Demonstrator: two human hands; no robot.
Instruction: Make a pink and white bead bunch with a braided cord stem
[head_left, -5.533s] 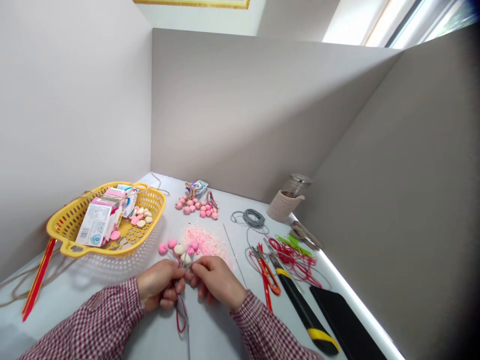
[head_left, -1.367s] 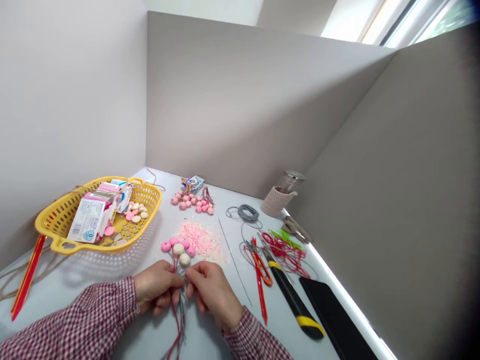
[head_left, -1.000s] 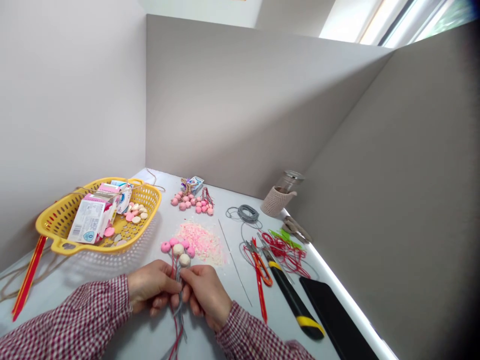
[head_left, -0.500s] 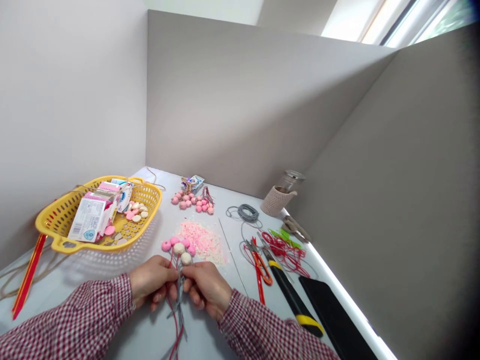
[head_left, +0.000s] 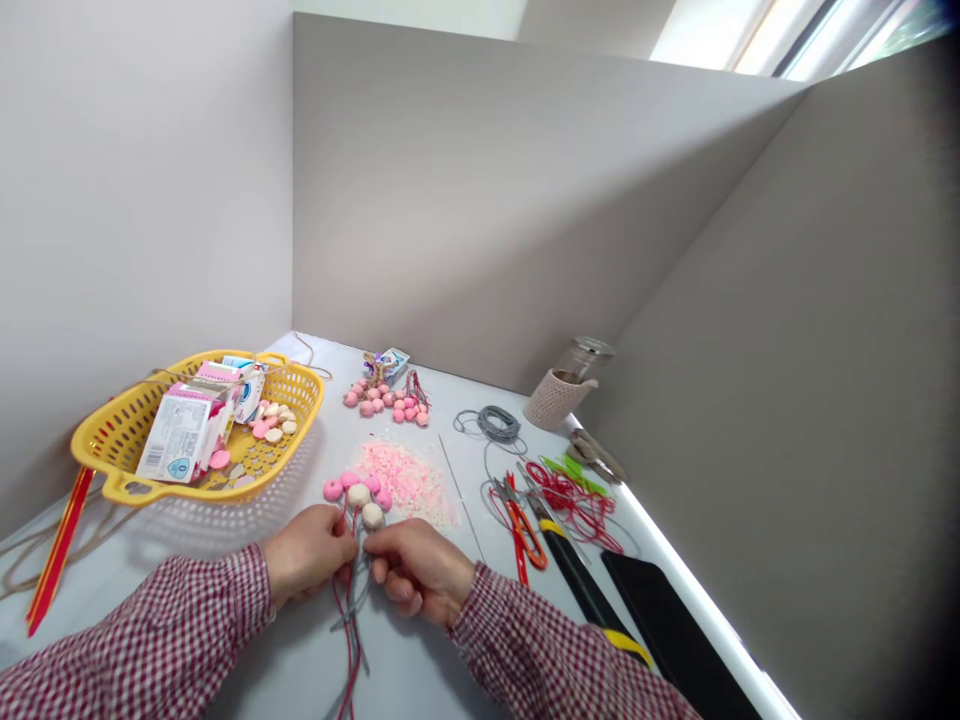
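Note:
Several pink beads (head_left: 334,490) and two cream beads (head_left: 373,516) lie clustered on the table just beyond my fingers. Red cords (head_left: 352,655) run from the cluster down toward me, alongside grey cords (head_left: 361,592) that hang below my fingertips. My left hand (head_left: 309,552) is closed in a pinch on the cords at the left side of the strands. On the other side, my right hand (head_left: 426,570) pinches a grey cord between thumb and forefinger, its other fingers curled. A small gap separates the two hands, just under the nearer cream bead.
A yellow basket (head_left: 120,492) with boxes and round pieces stands left. Pink-white crumbs (head_left: 401,480) lie behind the beads, bead bunches (head_left: 409,410) farther back. At right are a grey cord coil (head_left: 498,424), orange scissors (head_left: 527,535), black-handled pliers (head_left: 574,575) and a black slab (head_left: 660,620).
My hands have drawn slightly apart, the right one shifting right. The left fingers are tucked further under, and the hanging grey and red cords have shifted.

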